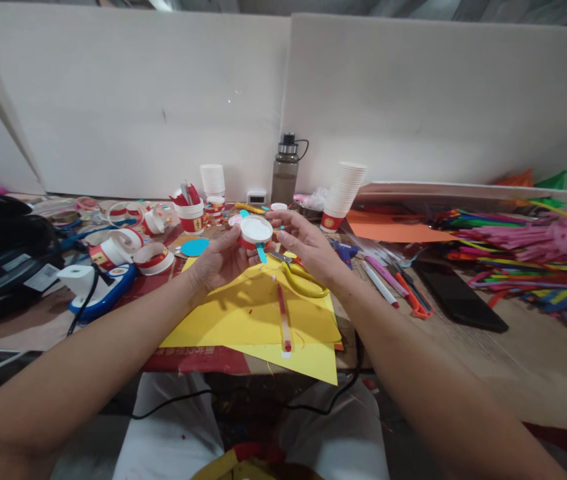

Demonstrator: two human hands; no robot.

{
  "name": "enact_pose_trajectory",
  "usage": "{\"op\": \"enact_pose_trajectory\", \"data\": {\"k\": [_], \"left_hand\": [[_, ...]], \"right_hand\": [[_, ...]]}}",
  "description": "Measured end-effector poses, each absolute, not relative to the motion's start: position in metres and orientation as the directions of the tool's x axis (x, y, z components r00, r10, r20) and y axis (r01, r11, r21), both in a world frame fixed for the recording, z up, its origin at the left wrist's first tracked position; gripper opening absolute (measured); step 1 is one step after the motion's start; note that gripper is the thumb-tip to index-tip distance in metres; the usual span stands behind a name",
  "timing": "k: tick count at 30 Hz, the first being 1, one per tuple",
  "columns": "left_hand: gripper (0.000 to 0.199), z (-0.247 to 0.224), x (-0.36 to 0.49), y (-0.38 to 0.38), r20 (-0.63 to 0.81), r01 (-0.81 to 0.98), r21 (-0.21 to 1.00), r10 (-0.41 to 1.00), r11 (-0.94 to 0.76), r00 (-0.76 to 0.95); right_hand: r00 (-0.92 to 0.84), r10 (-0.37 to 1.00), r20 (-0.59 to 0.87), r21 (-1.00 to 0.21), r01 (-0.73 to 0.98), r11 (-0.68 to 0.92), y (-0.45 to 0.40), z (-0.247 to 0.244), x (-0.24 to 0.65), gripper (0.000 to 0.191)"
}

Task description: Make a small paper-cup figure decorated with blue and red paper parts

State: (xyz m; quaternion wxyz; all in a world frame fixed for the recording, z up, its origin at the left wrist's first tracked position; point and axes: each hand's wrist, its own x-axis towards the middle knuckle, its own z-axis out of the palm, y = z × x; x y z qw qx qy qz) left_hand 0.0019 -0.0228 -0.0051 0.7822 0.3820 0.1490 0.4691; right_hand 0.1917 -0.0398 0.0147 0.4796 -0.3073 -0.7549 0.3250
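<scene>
Between my hands is a cut-down paper cup base (256,230), white on its round face and red round the side, with light-blue strips sticking out at top and bottom. My left hand (220,261) grips it from the left, thumb at the rim. My right hand (306,245) is close on the right with fingers apart; whether a fingertip touches the rim I cannot tell. Below lie yellow paper sheets (228,313), yellow-handled scissors (306,283) partly behind my right hand, and a red-and-clear pen (282,313). A blue paper disc (194,247) is left of my left hand.
Cut cup rings (153,259) and a blue-white device (108,287) lie left. Behind stand a cup of red pens (190,217), a bottle (284,173) and stacked cups (343,197). Markers (380,283), a phone (458,297) and pipe cleaners (528,243) lie right.
</scene>
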Motion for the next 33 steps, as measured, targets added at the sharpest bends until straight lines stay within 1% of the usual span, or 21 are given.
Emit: {"op": "enact_pose_trajectory", "data": {"k": [8,12,15,19,26,33], "left_hand": [[0.047,-0.008,0.002,-0.023,0.133,-0.586,0.77,0.835,0.253,0.535],[0.043,-0.012,0.003,-0.023,0.154,-0.571,0.784,0.816,0.241,0.557],[0.037,-0.015,0.003,-0.022,0.152,-0.555,0.793,0.801,0.25,0.579],[0.036,-0.018,0.003,-0.021,0.133,-0.519,0.818,0.797,0.247,0.589],[0.04,-0.02,0.003,-0.019,0.111,-0.466,0.854,0.795,0.23,0.596],[0.033,-0.021,0.003,-0.019,0.09,-0.47,0.85,0.812,0.239,0.577]], "right_hand": [[-0.316,0.745,0.587,-0.745,0.149,0.65,-0.042,0.016,0.192,0.032],[-0.334,0.756,0.562,-0.742,0.199,0.64,-0.045,0.019,0.192,0.036],[-0.365,0.755,0.544,-0.714,0.271,0.645,-0.047,0.021,0.192,0.039],[-0.423,0.747,0.513,-0.675,0.338,0.655,-0.047,0.019,0.194,0.039],[-0.432,0.753,0.496,-0.652,0.387,0.652,-0.045,0.019,0.194,0.034],[-0.433,0.755,0.492,-0.648,0.398,0.65,-0.046,0.021,0.194,0.037]]}}
